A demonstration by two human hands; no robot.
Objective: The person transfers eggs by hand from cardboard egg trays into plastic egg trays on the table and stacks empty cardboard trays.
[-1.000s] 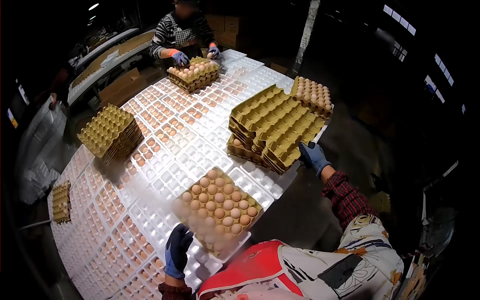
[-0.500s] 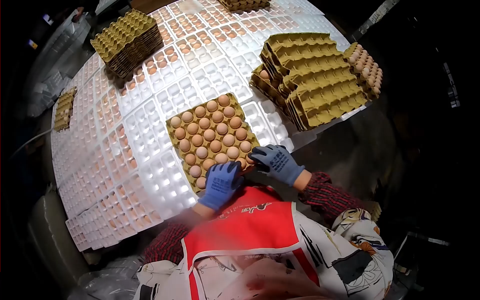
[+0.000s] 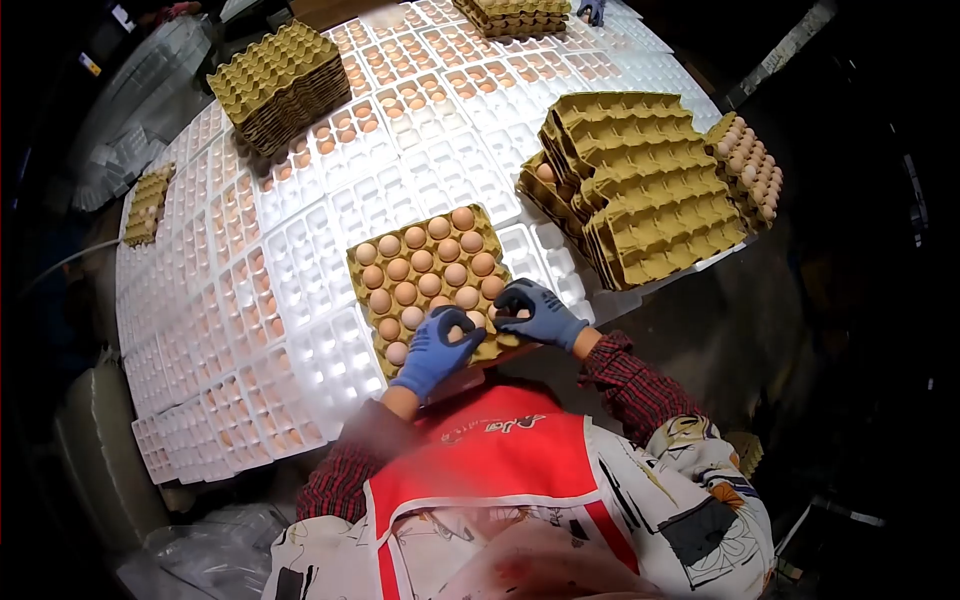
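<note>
Because an egg (image 3: 457,334) is likely light, smooth and brittle, gentle fingertip pressure around its sides suits it. The left hand (image 3: 430,355) curls around this egg at the near end of the brown tray (image 3: 497,347); the right hand (image 3: 545,318) bends over the tray's right edge, its hold unclear. A tall stack (image 3: 640,190) limits rightward movement; low white trays (image 3: 332,350) at left allow more room.

My feed: support is one broad layer of white plastic trays (image 3: 325,362), edge to edge, many cells holding eggs (image 3: 326,146). Directly on it: egg-filled pulp tray (image 3: 484,222) at near edge; tall pulp stack (image 3: 280,90) upper left; ragged pile (image 3: 650,190) right; small tray (image 3: 150,205) far left; low stack (image 3: 515,18) far side.
</note>
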